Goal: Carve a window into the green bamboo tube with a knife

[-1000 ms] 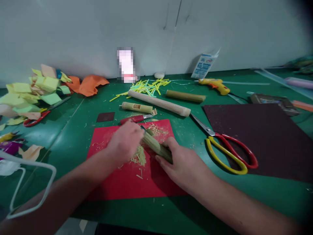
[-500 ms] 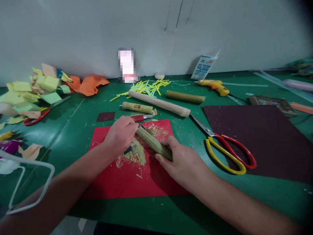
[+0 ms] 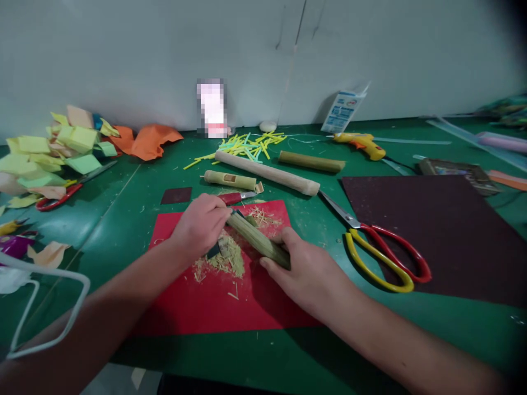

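Note:
A green bamboo tube (image 3: 257, 237) slants over a red sheet (image 3: 193, 307). My right hand (image 3: 307, 266) is wrapped around its near end, thumb below and fingers above. My left hand (image 3: 201, 222) is closed at the far end, with its fingertips against the bamboo; a small dark edge shows beside them, and what lies under the palm is hidden. Beneath the tube lie pale shavings (image 3: 230, 260) and a dark scrap (image 3: 213, 251). Just beyond my left hand rests a red-handled knife (image 3: 231, 198).
Behind the sheet lie a notched bamboo piece (image 3: 230, 180), a pale stick (image 3: 267, 173) and another bamboo piece (image 3: 310, 162). Large scissors (image 3: 381, 252) lie right, partly over a dark sheet (image 3: 436, 236). A yellow glue gun (image 3: 362, 145) lies behind; folded papers (image 3: 53, 153) are left.
The whole view has shifted very slightly. Both hands keep their hold on the bamboo tube, almost unmoved.

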Demonstrator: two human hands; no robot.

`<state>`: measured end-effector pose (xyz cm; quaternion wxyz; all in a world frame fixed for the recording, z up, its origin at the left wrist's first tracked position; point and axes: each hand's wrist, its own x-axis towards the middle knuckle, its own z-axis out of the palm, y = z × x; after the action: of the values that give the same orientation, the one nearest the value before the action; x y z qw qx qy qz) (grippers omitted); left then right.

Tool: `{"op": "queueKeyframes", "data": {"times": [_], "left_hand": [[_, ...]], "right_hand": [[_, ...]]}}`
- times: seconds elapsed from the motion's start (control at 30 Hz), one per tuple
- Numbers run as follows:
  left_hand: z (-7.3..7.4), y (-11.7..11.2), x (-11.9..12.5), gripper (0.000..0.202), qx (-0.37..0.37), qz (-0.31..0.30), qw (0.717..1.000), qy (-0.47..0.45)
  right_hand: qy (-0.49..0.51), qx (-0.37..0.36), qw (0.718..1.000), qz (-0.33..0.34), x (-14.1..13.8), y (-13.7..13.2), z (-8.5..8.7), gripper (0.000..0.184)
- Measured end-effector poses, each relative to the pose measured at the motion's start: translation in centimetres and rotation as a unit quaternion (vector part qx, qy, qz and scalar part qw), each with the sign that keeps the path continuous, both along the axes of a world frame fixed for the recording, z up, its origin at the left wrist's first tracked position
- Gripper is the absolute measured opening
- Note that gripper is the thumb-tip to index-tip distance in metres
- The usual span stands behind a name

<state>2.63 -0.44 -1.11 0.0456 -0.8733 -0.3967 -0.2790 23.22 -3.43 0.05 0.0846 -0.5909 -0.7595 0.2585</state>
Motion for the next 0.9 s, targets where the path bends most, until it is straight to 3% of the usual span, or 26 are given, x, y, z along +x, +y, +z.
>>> {"op": "queueKeyframes", "data": {"times": [0.13,0.3,0.43,0.57,0.7,0.83,0.9], "left_hand": [[-0.17,0.18,0.03,0.02,-0.012,-0.036,0.999,0.014],[-0.23,-0.11,0.4,0.021,-0.002,-0.006,1.0,-0.012],[-0.33,-0.18,0.21,0.021,-0.022,-0.053,0.998,0.009],[-0.35,0.17,-0.29,0.019,-0.007,0.01,1.0,-0.014],[-0.33,-0.04,0.0,0.019,-0.026,-0.034,0.999,-0.004],[-0.32,-0.1,0.31,0.02,-0.012,0.01,1.0,-0.015],[-0.29,-0.1,0.45,0.021,-0.04,-0.013,0.999,-0.011]], "right_hand": [[-0.003,-0.001,1.0,0.008,0.02,-0.03,-0.08,0.018],[-0.011,-0.002,1.0,0.002,-0.09,-0.07,-0.09,0.019],[-0.01,-0.002,1.0,0.006,-0.16,0.01,-0.03,0.018],[0.0,0.003,1.0,0.001,-0.11,0.16,-0.01,0.018],[-0.005,-0.003,1.0,0.007,-0.04,0.17,0.0,0.017],[-0.006,-0.005,1.0,0.0,0.01,0.01,0.1,0.019],[-0.007,-0.002,1.0,0.007,0.01,-0.07,0.11,0.018]]}}
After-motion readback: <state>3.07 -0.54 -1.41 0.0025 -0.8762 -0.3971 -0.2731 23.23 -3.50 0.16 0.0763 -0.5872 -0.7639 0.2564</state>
